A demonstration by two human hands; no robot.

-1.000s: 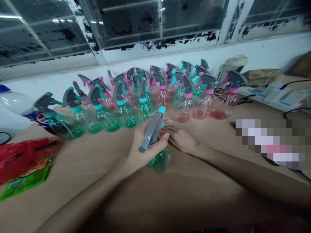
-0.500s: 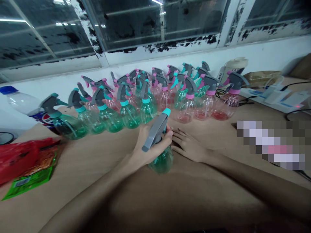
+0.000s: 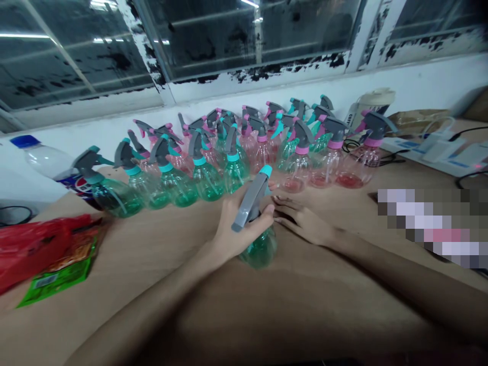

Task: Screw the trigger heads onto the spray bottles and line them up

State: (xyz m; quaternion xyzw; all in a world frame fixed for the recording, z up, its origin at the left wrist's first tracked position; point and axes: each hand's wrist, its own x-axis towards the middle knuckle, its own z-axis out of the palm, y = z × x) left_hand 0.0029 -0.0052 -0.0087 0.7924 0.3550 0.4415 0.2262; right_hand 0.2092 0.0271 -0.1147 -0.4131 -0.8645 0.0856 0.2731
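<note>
My left hand (image 3: pixel 238 226) is wrapped round the neck of a green spray bottle (image 3: pixel 262 250) with a grey and turquoise trigger head. The bottle stands on the wooden table in front of me, its nozzle pointing away. Just right of it, my right hand (image 3: pixel 305 219) lies low over the table with fingers stretched toward the bottle; whether the fingertips touch it I cannot tell. Behind my hands is a row of spray bottles, among them a green spray bottle (image 3: pixel 208 180) with a turquoise collar and a pink spray bottle (image 3: pixel 293 175) with a pink collar.
A cola bottle (image 3: pixel 57 165) lies tilted at the left, with a red plastic bag (image 3: pixel 34 249) and a green snack packet (image 3: pixel 57 284) nearer. To the right are a power strip (image 3: pixel 423 155) with cables, a white container (image 3: pixel 368 109) and a blurred-out object (image 3: pixel 427 223).
The whole view has shifted slightly to the right. My left hand still grips the bottle, and my right hand's fingers have lifted or drawn slightly away from it.
</note>
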